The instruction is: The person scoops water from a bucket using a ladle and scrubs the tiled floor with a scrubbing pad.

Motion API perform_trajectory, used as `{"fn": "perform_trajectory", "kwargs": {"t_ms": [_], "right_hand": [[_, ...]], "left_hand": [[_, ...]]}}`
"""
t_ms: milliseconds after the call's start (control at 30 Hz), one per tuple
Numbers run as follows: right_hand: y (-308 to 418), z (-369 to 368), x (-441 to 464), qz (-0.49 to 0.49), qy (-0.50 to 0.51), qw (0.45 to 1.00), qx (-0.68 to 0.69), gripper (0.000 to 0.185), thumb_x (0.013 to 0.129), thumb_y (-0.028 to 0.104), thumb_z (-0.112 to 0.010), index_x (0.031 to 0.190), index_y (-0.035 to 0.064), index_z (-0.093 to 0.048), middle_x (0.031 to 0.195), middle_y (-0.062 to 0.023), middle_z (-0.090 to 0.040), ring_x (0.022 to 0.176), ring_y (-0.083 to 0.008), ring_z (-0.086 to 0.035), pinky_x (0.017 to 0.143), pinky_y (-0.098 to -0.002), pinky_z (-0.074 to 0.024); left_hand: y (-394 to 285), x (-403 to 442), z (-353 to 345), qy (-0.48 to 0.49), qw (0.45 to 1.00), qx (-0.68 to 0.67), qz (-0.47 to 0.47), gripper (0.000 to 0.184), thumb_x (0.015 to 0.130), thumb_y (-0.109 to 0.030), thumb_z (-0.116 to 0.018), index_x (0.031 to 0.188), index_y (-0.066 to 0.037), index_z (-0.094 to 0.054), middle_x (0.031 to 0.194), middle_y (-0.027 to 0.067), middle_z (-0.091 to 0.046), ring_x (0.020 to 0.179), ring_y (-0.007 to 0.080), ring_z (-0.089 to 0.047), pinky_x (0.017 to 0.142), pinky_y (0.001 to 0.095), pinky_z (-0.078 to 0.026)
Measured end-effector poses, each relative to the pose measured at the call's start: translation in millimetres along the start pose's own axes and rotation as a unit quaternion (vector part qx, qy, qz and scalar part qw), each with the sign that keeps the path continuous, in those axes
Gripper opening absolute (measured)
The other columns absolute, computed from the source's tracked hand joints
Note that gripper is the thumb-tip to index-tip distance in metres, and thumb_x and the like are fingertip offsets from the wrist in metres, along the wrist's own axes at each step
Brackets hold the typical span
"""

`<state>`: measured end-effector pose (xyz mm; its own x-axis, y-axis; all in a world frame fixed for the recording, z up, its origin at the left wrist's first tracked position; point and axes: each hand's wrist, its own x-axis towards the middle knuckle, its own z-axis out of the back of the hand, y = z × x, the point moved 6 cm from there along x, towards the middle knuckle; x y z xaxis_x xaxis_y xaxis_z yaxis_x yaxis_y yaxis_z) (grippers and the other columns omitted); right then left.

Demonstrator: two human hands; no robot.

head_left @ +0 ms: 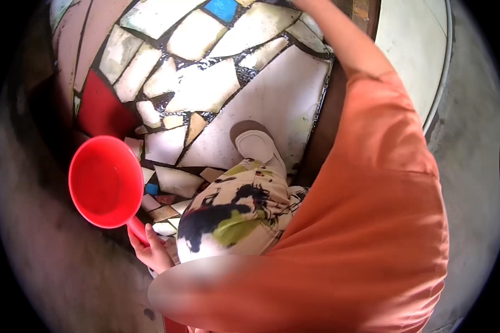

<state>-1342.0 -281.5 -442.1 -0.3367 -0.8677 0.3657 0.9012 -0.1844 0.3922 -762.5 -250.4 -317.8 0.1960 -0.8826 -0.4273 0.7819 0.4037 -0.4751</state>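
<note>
My left hand (pixel 151 252) is closed around the short handle of a red plastic water dipper (pixel 106 183). The dipper's round mouth faces up toward me. Inside I see only red plastic; whether a little water lies in it I cannot tell. My right arm (pixel 361 47) reaches away to the top edge of the view, and the hand itself is cut off there. Beneath both arms is a floor of broken tile pieces (pixel 203 86), wet and shining near the top.
My foot in a white shoe (pixel 255 145) stands on a large pale tile slab (pixel 261 105). A dark red tile piece (pixel 103 105) lies at the left. Grey wall surfaces (pixel 466 166) rise on the right, with a pale pipe (pixel 445 66) along a white panel (pixel 408 50).
</note>
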Motion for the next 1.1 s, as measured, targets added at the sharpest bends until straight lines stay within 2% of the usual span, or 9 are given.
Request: {"fn": "perform_trajectory", "kwargs": {"t_ms": [67, 133, 333, 633, 733, 900, 1000, 1033, 1100], "right_hand": [[53, -1, -33, -0.006, 0.05, 0.997, 0.058, 0.034, 0.074, 0.012, -0.061, 0.108, 0.0088, -0.064, 0.096, -0.0192, -0.065, 0.089, -0.0344, -0.063, 0.077, -0.0401, -0.0498], [82, -31, -98, 0.001, 0.184, 0.982, 0.046, 0.046, 0.082, 0.013, -0.062, 0.125, 0.0254, -0.055, 0.12, -0.0068, -0.054, 0.097, -0.0279, -0.057, 0.081, -0.0386, -0.0483], [95, 46, -230, -0.342, 0.154, 0.927, 0.034, 0.049, 0.077, 0.011, -0.067, 0.124, 0.0193, -0.054, 0.119, -0.0135, -0.051, 0.101, -0.035, -0.057, 0.081, -0.0408, -0.0501], [150, 67, -416, -0.466, 0.434, 0.771, -0.004, 0.044, 0.069, 0.001, -0.067, 0.107, 0.0132, -0.048, 0.118, -0.0169, -0.043, 0.093, -0.0414, -0.058, 0.076, -0.0469, -0.0511], [146, 49, -433, -0.481, 0.391, 0.785, 0.005, 0.045, 0.067, -0.006, -0.06, 0.106, 0.0123, -0.047, 0.116, -0.0189, -0.042, 0.091, -0.0438, -0.057, 0.076, -0.0488, -0.0505], [36, 26, -280, -0.387, 0.092, 0.917, -0.043, 0.042, 0.072, -0.002, -0.063, 0.111, 0.0114, -0.052, 0.111, -0.0189, -0.048, 0.096, -0.0421, -0.055, 0.08, -0.0462, -0.049], [-19, -14, -140, -0.285, 0.136, 0.946, -0.066, 0.034, 0.077, 0.008, -0.064, 0.109, 0.0141, -0.058, 0.113, -0.0195, -0.051, 0.097, -0.0416, -0.057, 0.082, -0.0436, -0.0485], [-21, -12, -100, -0.24, 0.065, 0.966, -0.075, 0.034, 0.075, 0.007, -0.065, 0.107, 0.0158, -0.059, 0.111, -0.019, -0.052, 0.082, -0.0407, -0.061, 0.078, -0.0462, -0.0513], [-7, 17, -38, -0.233, -0.009, 0.971, -0.055, 0.035, 0.074, 0.013, -0.068, 0.108, 0.0152, -0.06, 0.108, -0.0167, -0.057, 0.083, -0.0372, -0.062, 0.076, -0.0453, -0.0509]], "left_hand": [[8, -2, 2, 0.017, 1.0, 0.001, 0.012, 0.052, 0.087, -0.022, -0.067, 0.129, 0.001, -0.049, 0.071, -0.0004, -0.053, 0.049, 0.0053, -0.04, 0.043, 0.0215, -0.032], [7, -8, 1, 0.05, 0.998, -0.024, 0.033, 0.052, 0.088, -0.022, -0.067, 0.13, 0.0, -0.048, 0.072, -0.0005, -0.053, 0.049, 0.0055, -0.04, 0.042, 0.0217, -0.032], [9, -14, 5, 0.035, 0.998, -0.026, 0.035, 0.052, 0.088, -0.022, -0.067, 0.13, 0.0, -0.048, 0.072, -0.0007, -0.053, 0.05, 0.0052, -0.041, 0.044, 0.0218, -0.031], [6, -11, -18, 0.084, 0.992, -0.091, 0.029, 0.05, 0.087, -0.02, -0.068, 0.13, -0.001, -0.049, 0.072, -0.0024, -0.052, 0.057, 0.0042, -0.041, 0.049, 0.0197, -0.031], [12, -10, -18, 0.095, 0.986, -0.129, 0.04, 0.05, 0.087, -0.019, -0.069, 0.13, -0.002, -0.05, 0.072, -0.0025, -0.052, 0.057, 0.004, -0.041, 0.05, 0.0194, -0.03], [18, -8, -25, 0.083, 0.987, -0.129, 0.039, 0.049, 0.087, -0.02, -0.069, 0.129, -0.002, -0.05, 0.071, -0.0028, -0.053, 0.056, 0.0039, -0.041, 0.049, 0.019, -0.03], [0, -8, -37, 0.12, 0.98, -0.158, 0.031, 0.05, 0.086, -0.02, -0.069, 0.129, -0.002, -0.05, 0.07, -0.0023, -0.053, 0.053, 0.0043, -0.041, 0.047, 0.0192, -0.03], [-12, -8, -36, 0.106, 0.986, -0.127, 0.006, 0.049, 0.086, -0.019, -0.068, 0.129, -0.002, -0.049, 0.069, -0.0021, -0.052, 0.052, 0.0044, -0.041, 0.045, 0.0195, -0.031], [-14, -11, -33, 0.1, 0.984, -0.144, 0.006, 0.05, 0.087, -0.019, -0.068, 0.13, -0.002, -0.049, 0.069, -0.0022, -0.052, 0.051, 0.0041, -0.04, 0.044, 0.0193, -0.031]]}}
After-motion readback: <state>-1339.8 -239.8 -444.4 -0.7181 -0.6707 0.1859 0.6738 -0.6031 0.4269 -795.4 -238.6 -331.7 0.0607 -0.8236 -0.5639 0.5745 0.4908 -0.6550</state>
